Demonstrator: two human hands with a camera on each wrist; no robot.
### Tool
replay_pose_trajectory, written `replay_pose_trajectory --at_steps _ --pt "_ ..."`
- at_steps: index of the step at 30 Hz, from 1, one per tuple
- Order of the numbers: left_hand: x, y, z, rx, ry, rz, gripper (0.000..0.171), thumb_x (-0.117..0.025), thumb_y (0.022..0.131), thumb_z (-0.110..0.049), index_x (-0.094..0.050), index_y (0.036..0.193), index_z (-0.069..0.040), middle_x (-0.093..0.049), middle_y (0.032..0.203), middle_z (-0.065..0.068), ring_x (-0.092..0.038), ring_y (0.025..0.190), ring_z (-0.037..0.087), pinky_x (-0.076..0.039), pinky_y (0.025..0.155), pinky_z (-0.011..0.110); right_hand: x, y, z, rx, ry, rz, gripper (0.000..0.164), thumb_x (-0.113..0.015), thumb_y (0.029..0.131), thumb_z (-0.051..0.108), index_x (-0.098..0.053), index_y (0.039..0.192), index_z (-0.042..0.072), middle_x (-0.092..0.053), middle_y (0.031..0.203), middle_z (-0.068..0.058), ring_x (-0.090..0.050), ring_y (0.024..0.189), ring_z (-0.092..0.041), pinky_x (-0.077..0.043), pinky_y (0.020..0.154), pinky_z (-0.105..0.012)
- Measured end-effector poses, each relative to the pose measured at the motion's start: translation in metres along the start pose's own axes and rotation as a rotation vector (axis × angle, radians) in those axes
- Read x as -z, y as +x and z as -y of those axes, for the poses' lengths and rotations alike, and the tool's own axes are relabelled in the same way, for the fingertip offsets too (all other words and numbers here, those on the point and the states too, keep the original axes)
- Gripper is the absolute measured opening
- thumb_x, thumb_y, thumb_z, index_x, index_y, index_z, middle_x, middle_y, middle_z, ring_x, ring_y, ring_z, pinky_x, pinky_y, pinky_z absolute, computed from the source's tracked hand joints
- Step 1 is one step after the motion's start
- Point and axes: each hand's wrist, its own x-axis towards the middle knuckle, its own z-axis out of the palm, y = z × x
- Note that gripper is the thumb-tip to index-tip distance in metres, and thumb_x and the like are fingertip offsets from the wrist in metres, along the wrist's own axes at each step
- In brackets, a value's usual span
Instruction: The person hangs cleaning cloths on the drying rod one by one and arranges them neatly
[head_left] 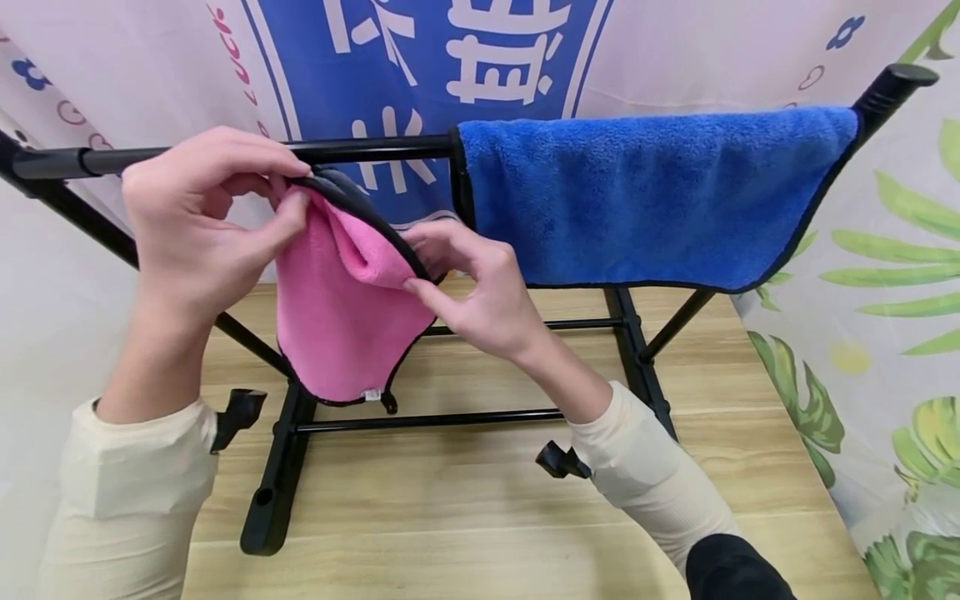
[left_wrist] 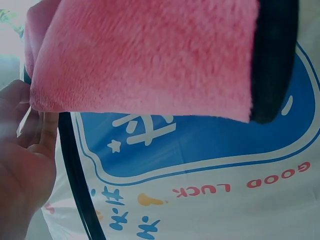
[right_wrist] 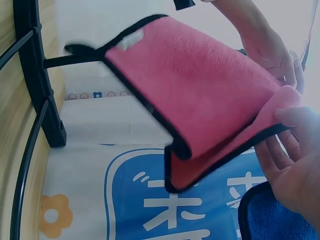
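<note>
A pink towel (head_left: 337, 317) with black edging hangs in front of the black rack's top bar (head_left: 375, 150), a small white tag near its lower corner. My left hand (head_left: 202, 217) pinches its upper edge close to the bar. With thumb and fingers, my right hand (head_left: 480, 287) pinches the black-edged right side, where the fabric folds over. In the right wrist view the towel (right_wrist: 195, 85) spreads between both hands, its lower corner loose. Beside it, a blue towel (head_left: 652, 200) with black edging is draped over the right part of the bar.
The rack stands on a wood-grain tabletop (head_left: 450, 517), with a black foot (head_left: 266, 517) at front left and lower crossbars (head_left: 427, 421) between its sides. Behind hangs a printed curtain (head_left: 675, 58) with a blue panel. A leaf-patterned cloth (head_left: 885, 333) lies to the right.
</note>
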Motion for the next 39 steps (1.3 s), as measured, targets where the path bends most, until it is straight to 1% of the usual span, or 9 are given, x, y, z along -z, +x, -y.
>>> replay_pose_trajectory --at_steps 2,7,12,17,21,25,28,35,39 --pt "0.000 0.001 0.000 0.007 0.004 -0.006 0.011 -0.066 0.077 0.021 -0.068 0.087 0.024 -0.075 0.090 0.009 -0.065 0.074 0.014 -0.055 0.072 0.015 0.001 -0.001 -0.001 0.006 -0.021 0.001 0.031 -0.076 0.085 -0.012 -0.067 0.114 -0.014 -0.073 0.097 -0.021 -0.070 0.083 -0.022 -0.061 0.076 -0.031" --pt "0.005 0.000 -0.003 0.024 0.057 0.056 0.012 -0.066 0.078 0.020 -0.070 0.089 0.023 -0.075 0.093 0.007 -0.064 0.075 0.013 -0.056 0.073 0.015 0.003 -0.001 0.000 0.002 -0.033 -0.046 0.021 -0.074 0.087 -0.011 -0.070 0.107 -0.013 -0.072 0.098 -0.021 -0.069 0.084 -0.022 -0.062 0.074 -0.031" --pt "0.009 0.000 -0.006 0.052 -0.005 0.132 0.012 -0.068 0.079 0.022 -0.070 0.090 0.024 -0.075 0.094 0.009 -0.066 0.080 0.016 -0.058 0.076 0.017 0.001 0.001 0.002 -0.016 -0.006 -0.111 0.013 -0.073 0.087 -0.012 -0.072 0.100 -0.011 -0.072 0.100 -0.022 -0.069 0.084 -0.022 -0.064 0.067 -0.033" --pt "0.012 0.001 -0.011 0.073 0.025 0.176 0.011 -0.070 0.080 0.024 -0.070 0.091 0.023 -0.076 0.095 0.007 -0.068 0.088 0.019 -0.059 0.081 0.019 -0.001 0.006 0.003 -0.007 0.013 -0.149 0.011 -0.072 0.087 -0.012 -0.072 0.098 -0.012 -0.071 0.097 -0.022 -0.069 0.081 -0.023 -0.064 0.065 -0.035" --pt "0.010 0.003 -0.012 0.064 0.046 0.106 0.009 -0.071 0.080 0.024 -0.070 0.089 0.023 -0.076 0.093 0.008 -0.069 0.086 0.019 -0.059 0.081 0.019 -0.001 0.004 0.003 -0.031 -0.044 -0.097 0.012 -0.076 0.086 -0.009 -0.070 0.096 -0.010 -0.071 0.093 -0.019 -0.070 0.080 -0.022 -0.063 0.067 -0.031" --pt "0.010 0.003 -0.011 0.068 -0.028 -0.029 0.010 -0.072 0.079 0.020 -0.068 0.087 0.026 -0.075 0.089 0.013 -0.068 0.083 0.022 -0.059 0.078 0.021 -0.002 -0.003 -0.003 -0.116 -0.196 0.062 0.017 -0.081 0.085 -0.003 -0.069 0.097 -0.004 -0.072 0.092 -0.014 -0.070 0.083 -0.020 -0.062 0.074 -0.029" --pt "0.012 0.003 -0.011 0.072 -0.084 -0.093 0.015 -0.073 0.078 0.019 -0.066 0.086 0.029 -0.074 0.087 0.016 -0.067 0.081 0.024 -0.060 0.077 0.022 -0.002 -0.008 -0.007 -0.131 -0.279 0.113 0.012 -0.077 0.087 -0.005 -0.069 0.096 -0.003 -0.073 0.091 -0.013 -0.069 0.083 -0.020 -0.061 0.077 -0.029" --pt "0.020 0.001 -0.013 0.116 -0.074 -0.138 0.018 -0.074 0.076 0.017 -0.064 0.085 0.030 -0.071 0.085 0.015 -0.065 0.076 0.022 -0.059 0.073 0.020 0.003 -0.008 -0.007 0.051 -0.256 -0.093 0.010 -0.069 0.084 -0.013 -0.070 0.092 -0.008 -0.070 0.083 -0.016 -0.068 0.075 -0.021 -0.059 0.071 -0.025" --pt "0.024 0.001 -0.015 0.153 -0.010 -0.144 0.012 -0.070 0.079 0.017 -0.067 0.085 0.027 -0.072 0.082 0.011 -0.066 0.071 0.018 -0.058 0.068 0.018 0.005 -0.004 -0.005 0.107 -0.214 -0.198 0.010 -0.067 0.083 -0.015 -0.070 0.092 -0.011 -0.070 0.084 -0.019 -0.068 0.076 -0.023 -0.061 0.067 -0.027"
